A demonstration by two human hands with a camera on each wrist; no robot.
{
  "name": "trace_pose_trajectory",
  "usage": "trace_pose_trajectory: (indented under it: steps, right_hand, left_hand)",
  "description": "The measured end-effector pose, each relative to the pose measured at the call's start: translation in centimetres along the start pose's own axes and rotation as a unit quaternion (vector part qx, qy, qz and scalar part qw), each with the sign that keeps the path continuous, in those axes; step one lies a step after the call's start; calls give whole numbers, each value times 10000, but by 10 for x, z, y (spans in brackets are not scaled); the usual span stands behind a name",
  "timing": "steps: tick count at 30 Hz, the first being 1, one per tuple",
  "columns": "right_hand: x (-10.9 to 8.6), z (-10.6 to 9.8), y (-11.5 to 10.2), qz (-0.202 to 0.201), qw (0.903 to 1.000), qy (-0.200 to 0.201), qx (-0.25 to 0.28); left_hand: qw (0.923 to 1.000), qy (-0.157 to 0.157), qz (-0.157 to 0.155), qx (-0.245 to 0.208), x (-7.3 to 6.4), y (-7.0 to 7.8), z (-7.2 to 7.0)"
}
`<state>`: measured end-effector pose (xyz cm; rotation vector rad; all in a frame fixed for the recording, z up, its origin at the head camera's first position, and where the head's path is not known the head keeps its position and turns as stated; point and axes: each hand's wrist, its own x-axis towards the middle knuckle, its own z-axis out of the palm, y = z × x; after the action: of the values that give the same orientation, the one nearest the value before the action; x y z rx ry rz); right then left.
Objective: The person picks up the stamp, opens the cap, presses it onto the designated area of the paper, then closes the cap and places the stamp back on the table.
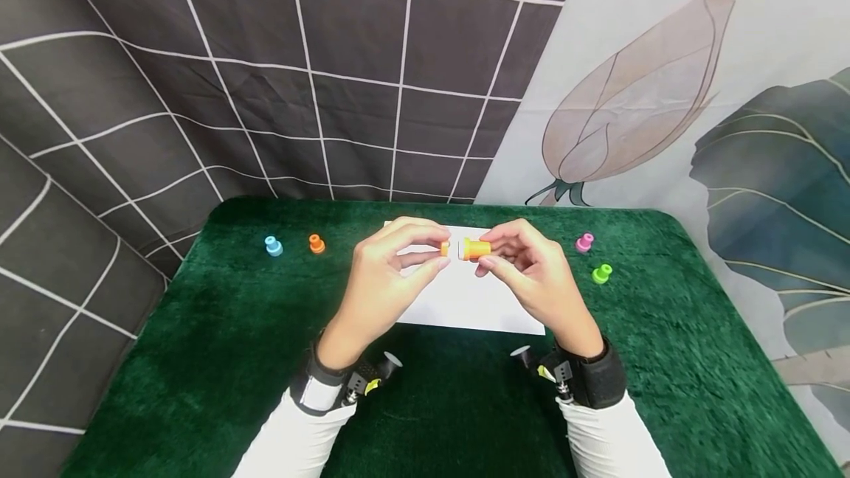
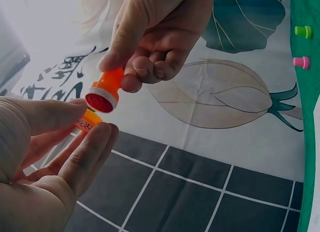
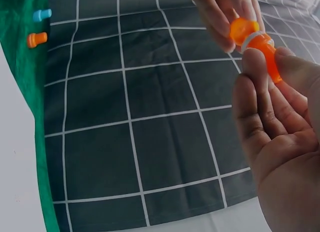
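Note:
Over the white paper [image 1: 465, 301], my two hands meet with the parts of a small orange toy stamp between them. My right hand [image 1: 534, 268] pinches the stamp body [image 1: 477, 249] between thumb and fingers, its red stamping face [image 2: 101, 102] and white collar showing in the left wrist view. My left hand [image 1: 388, 264] pinches the stamp's orange cap [image 2: 89, 120] in its fingertips. Cap and body are separate, very close to each other, and the stamping face points toward the left hand.
On the green cloth [image 1: 219, 360] a blue stamp [image 1: 273, 246] and an orange stamp [image 1: 316, 243] stand at left. A pink stamp [image 1: 584, 242] and a green stamp [image 1: 601, 274] stand at right. Behind the table hangs a dark checked curtain [image 1: 352, 116] beside a printed white one.

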<state>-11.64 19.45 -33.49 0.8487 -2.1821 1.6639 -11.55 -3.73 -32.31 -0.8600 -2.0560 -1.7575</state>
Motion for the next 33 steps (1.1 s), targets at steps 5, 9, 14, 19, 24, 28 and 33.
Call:
trace_pose_trajectory:
  steps: [5, 9, 14, 19, 24, 28, 33]
  right_hand:
    - [0, 3, 0, -146, 9999, 2, 87]
    - [0, 5, 1, -273, 9994, -4, 212]
    - [1, 7, 2, -390, 9991, -32, 166]
    - [1, 10, 3, -503, 9987, -47, 116]
    - [2, 12, 0, -533, 9985, -83, 82]
    - [2, 12, -1, -550, 9984, 27, -107]
    - [2, 11, 1, -706, 9928, 199, -951]
  left_hand:
    - [9999, -143, 39, 21, 0, 0, 2]
    - [9998, -180, 68, 19, 0, 1, 4]
    - [9999, -138, 54, -68, 0, 2, 6]
    - [9998, -46, 175, 47, -1, 1, 6]
    - [9998, -32, 183, 49, -1, 1, 3]
    - [9995, -272, 16, -130, -1, 2, 2]
    - [9987, -419, 157, 250, 0, -3, 4]
